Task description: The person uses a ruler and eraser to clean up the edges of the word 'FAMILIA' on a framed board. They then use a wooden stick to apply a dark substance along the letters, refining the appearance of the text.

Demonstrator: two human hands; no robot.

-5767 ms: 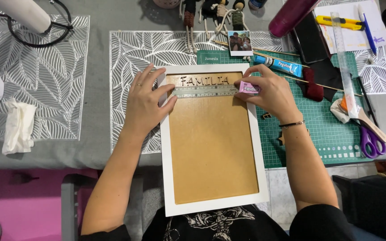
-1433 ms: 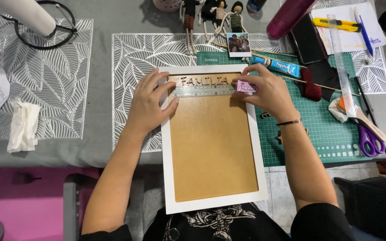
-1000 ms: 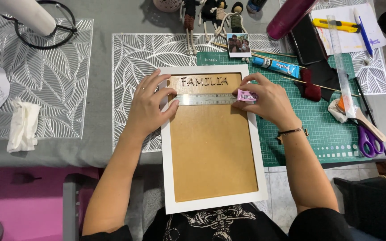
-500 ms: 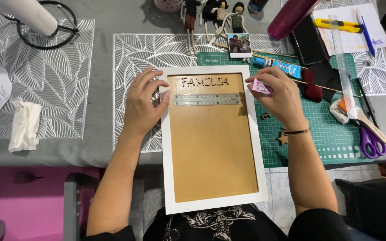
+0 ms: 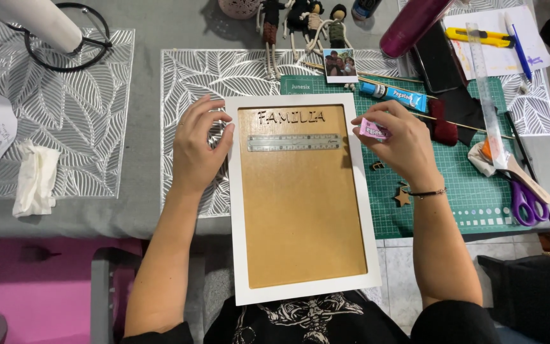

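Pinching a small, light pink eraser (image 5: 374, 129), the right hand (image 5: 403, 143) hovers while the open left hand (image 5: 200, 148) steadies the stiff white frame (image 5: 300, 197) by its rim.

Head view, looking down. The left hand (image 5: 200, 145) is resting its fingertips against the left edge of a white picture frame (image 5: 302, 292) with a tan backing, which is lying between the two hands. A small metal ruler (image 5: 293, 142) is lying across the backing, between the hands, just below a row of dark cut-out letters (image 5: 290, 117). The right hand (image 5: 403, 141) is pinching a small pink tube (image 5: 373, 129) just beside the frame's right edge, over a green cutting mat (image 5: 472, 197). Beyond the right hand a blue glue tube (image 5: 393, 94) is lying; farther to its right, purple-handled scissors (image 5: 526, 202) are lying on the mat's edge. Well to the left of the left hand, a crumpled white tissue (image 5: 34, 178) is lying.
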